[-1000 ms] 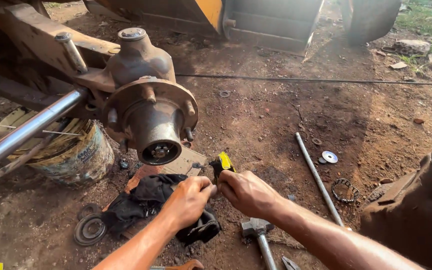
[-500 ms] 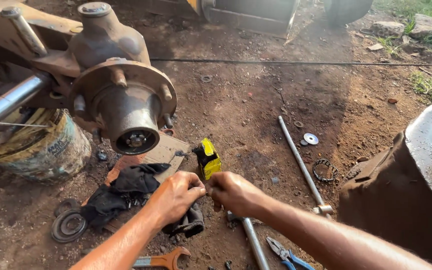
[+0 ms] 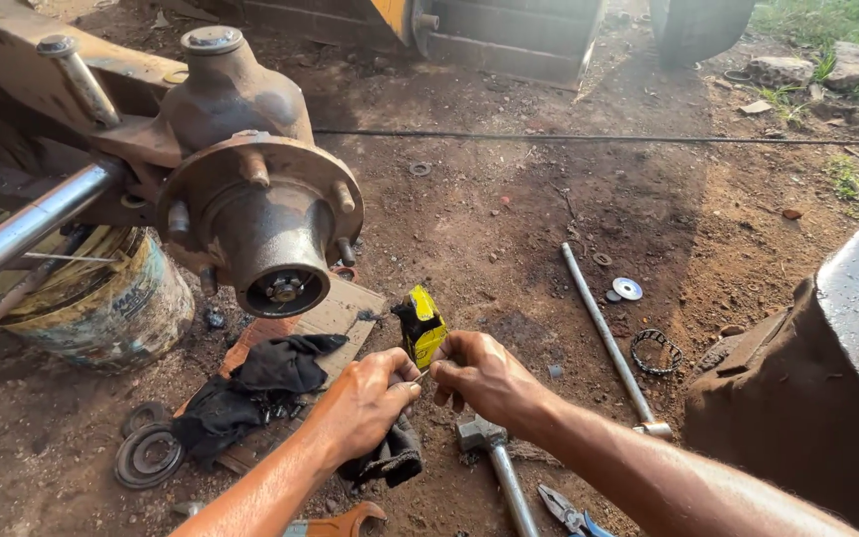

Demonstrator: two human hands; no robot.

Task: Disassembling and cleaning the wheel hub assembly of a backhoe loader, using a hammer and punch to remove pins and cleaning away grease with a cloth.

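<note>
My left hand [image 3: 365, 403] and my right hand [image 3: 481, 376] meet low in the middle, fingertips pinched together on a small thin metal piece [image 3: 420, 375] held between them. A dark rag [image 3: 386, 459] hangs under my left hand. Just behind the hands stands a yellow and black box [image 3: 422, 324] on the dirt. A rusty wheel hub [image 3: 268, 227] with studs sticks out at upper left, apart from both hands.
A hammer [image 3: 494, 459] lies below my right hand, pliers [image 3: 567, 513] and an orange spanner [image 3: 342, 521] at the bottom edge. Black cloth [image 3: 260, 383] on cardboard, a round disc [image 3: 149, 454], a long steel rod [image 3: 608, 341], a bearing cage [image 3: 656, 351], a worn drum [image 3: 101, 303].
The view has shifted down and right, so the hub sits lower and nearer. Both hands stay together on the small piece, slightly higher in view.
</note>
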